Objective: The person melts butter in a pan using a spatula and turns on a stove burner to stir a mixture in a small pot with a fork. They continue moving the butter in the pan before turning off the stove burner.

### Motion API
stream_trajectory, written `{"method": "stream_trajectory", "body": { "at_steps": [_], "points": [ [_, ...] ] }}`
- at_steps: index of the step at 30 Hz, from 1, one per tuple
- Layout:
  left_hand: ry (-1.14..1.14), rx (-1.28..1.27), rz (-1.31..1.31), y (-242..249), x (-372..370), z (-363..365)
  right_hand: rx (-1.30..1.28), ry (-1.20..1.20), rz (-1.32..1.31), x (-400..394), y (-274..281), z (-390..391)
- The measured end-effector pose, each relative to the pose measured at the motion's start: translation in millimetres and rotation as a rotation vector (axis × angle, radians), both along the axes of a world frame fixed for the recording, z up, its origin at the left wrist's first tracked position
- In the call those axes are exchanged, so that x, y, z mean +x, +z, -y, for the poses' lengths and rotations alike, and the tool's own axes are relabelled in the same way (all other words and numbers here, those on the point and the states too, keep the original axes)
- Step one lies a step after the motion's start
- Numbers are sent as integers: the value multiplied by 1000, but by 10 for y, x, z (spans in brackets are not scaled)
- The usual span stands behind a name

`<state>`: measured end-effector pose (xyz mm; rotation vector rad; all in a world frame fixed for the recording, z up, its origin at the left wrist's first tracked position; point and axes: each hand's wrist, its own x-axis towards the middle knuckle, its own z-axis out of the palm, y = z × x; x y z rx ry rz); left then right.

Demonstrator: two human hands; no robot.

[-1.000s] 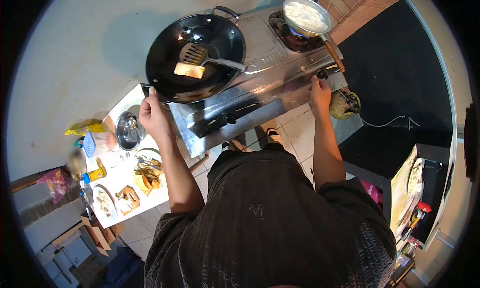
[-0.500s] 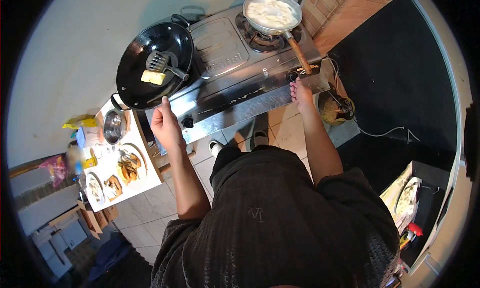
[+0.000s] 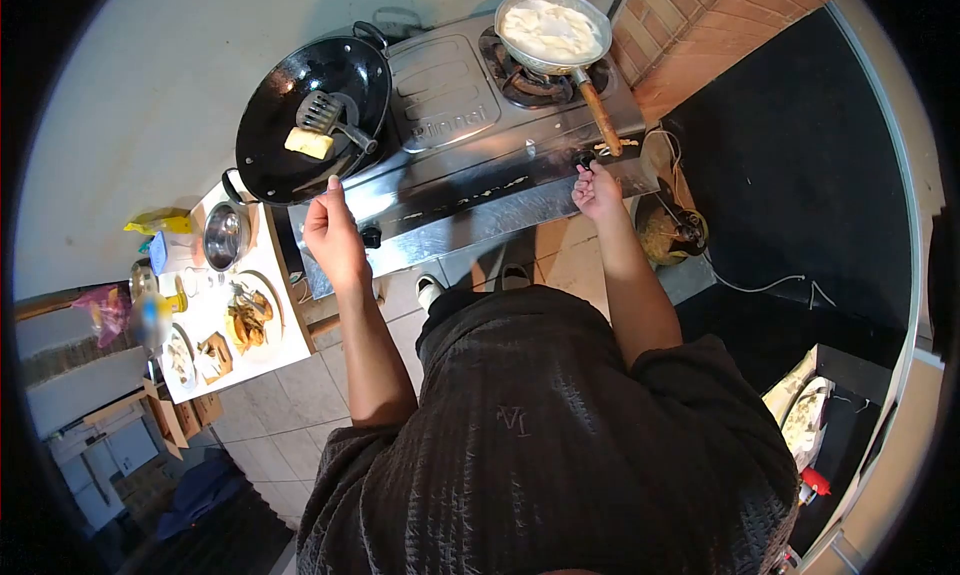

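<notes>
My left hand is closed, thumb pointing up, in front of the near rim of a black wok; what it holds, if anything, is hidden. Inside the wok, a slotted spatula rests beside a yellow block of food. My right hand has its fingers curled at the right stove knob, with fingertips on its lower edge. Above it, a pan of pale pieces in whitish liquid sits on the right burner, its wooden handle pointing toward me.
A steel stove spans the front. On the white side table at left are a metal bowl and a plate of food. A pot stands low at right, near a white cable.
My right hand has shifted slightly down and left relative to the knob, and more of the knob shows. My left hand stays by the wok. The whole view has shifted slightly.
</notes>
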<state>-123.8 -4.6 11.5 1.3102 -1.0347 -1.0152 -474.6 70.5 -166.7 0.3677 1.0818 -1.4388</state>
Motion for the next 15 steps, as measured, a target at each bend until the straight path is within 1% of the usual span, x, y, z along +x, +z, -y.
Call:
{"method": "stream_trajectory", "body": {
  "at_steps": [6,15],
  "points": [
    [-24,7,-65,27,-23,25,-35,-15,88,-23,37,-6],
    [1,15,-68,-17,23,42,11,-38,89,-35,56,32]
  ]
}}
